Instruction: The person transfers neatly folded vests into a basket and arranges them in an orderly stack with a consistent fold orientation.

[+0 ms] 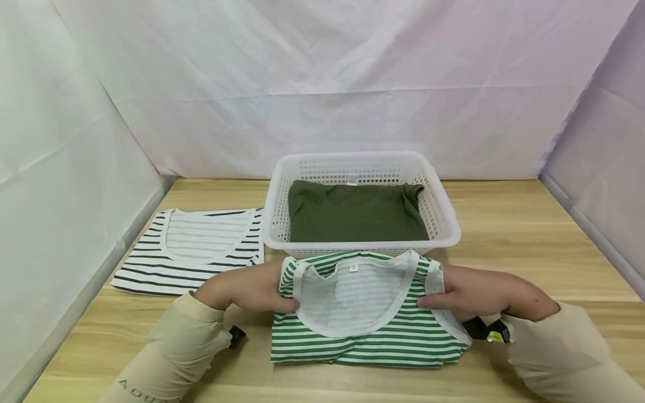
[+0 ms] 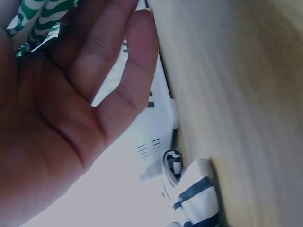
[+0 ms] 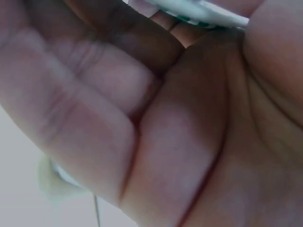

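Note:
A folded green-and-white striped tank top with a white neckline and a small label lies in front of the basket in the head view. My left hand pinches its left shoulder, thumb on top and the other fingers beneath. At the opposite shoulder, my right hand grips the cloth the same way. The left wrist view shows the palm of the left hand, with green-striped cloth near the thumb. In the right wrist view, the curled right hand hides most of the garment.
A white plastic basket stands behind the tank top, with a folded dark green shirt inside. Left of it lies a folded black-and-white striped top. White cloth walls enclose the wooden table at the back and sides.

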A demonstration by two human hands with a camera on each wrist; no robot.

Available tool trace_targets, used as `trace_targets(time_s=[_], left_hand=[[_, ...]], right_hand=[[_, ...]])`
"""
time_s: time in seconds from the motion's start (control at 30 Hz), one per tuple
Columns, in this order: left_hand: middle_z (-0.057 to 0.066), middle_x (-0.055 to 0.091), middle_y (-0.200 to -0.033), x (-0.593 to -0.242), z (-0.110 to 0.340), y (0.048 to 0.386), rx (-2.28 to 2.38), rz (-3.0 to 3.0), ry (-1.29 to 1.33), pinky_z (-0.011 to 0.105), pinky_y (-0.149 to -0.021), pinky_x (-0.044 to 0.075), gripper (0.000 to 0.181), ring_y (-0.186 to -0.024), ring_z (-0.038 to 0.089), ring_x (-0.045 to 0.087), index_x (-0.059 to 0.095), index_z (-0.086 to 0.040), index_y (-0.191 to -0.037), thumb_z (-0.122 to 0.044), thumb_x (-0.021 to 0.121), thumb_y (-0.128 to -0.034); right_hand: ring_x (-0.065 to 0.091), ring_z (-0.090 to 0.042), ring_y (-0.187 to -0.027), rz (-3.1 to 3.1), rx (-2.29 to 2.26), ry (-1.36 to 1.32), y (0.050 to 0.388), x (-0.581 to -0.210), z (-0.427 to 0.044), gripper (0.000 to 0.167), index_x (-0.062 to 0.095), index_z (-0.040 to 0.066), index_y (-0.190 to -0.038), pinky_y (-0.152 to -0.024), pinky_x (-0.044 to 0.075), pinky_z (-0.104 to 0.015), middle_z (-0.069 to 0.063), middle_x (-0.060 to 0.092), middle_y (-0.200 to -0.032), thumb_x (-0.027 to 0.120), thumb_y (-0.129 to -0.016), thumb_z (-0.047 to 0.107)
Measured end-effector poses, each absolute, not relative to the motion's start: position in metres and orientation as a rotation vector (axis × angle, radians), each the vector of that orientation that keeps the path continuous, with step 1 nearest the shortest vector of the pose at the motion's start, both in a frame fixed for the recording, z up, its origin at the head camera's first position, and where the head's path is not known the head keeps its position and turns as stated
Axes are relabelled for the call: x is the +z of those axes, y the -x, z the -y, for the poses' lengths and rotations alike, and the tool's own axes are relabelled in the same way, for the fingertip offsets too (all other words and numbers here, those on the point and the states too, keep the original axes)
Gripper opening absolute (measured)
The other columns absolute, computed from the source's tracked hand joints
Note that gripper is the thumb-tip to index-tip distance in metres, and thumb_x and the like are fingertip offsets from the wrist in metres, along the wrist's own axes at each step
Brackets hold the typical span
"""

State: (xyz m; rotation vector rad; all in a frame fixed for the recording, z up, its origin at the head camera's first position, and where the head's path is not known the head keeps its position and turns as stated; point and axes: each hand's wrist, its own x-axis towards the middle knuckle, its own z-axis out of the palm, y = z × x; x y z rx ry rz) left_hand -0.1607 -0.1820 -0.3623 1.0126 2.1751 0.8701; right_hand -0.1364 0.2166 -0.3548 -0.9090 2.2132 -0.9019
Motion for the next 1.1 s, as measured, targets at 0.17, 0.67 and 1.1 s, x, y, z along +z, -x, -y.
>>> trace_targets(time_s=[0.17, 0.67, 1.1], left_hand=[[-0.009, 0.062, -0.123, -0.356, 0.183, 0.159, 0.903, -2.179, -1.017, 0.028, -0.103, 0.046, 0.047, -0.109, 0.007, 0.058, 0.052, -0.021, -0.134, -0.012, 0.067, -0.0894], [-0.010, 0.060, -0.129, -0.343, 0.189, 0.155, 0.867, -2.182, -1.102, 0.027, -0.104, 0.045, 0.055, -0.112, 0.006, 0.057, 0.050, -0.023, -0.140, -0.014, 0.069, -0.0894], [0.004, 0.066, -0.129, -0.314, 0.190, 0.166, 1.168, -2.376, -0.900, 0.033, -0.096, 0.053, 0.041, -0.111, 0.015, 0.065, 0.050, -0.013, -0.140, -0.016, 0.058, -0.1002]], right_hand=[[0.047, -0.003, -0.130, -2.205, -0.933, 0.936, 0.134, -0.349, -0.219, 0.052, 0.037, 0.028, -0.152, -0.104, 0.038, -0.013, 0.007, 0.049, -0.150, 0.055, -0.103, 0.031], [0.039, 0.000, -0.137, -2.267, -0.871, 0.971, 0.124, -0.334, -0.219, 0.054, 0.034, 0.030, -0.154, -0.109, 0.032, -0.011, 0.009, 0.040, -0.156, 0.052, -0.104, 0.036], [0.068, -0.012, -0.095, -2.370, -1.229, 0.759, 0.137, -0.305, -0.216, 0.041, 0.040, 0.005, -0.144, -0.083, 0.054, -0.025, -0.010, 0.066, -0.117, 0.047, -0.107, 0.020]])
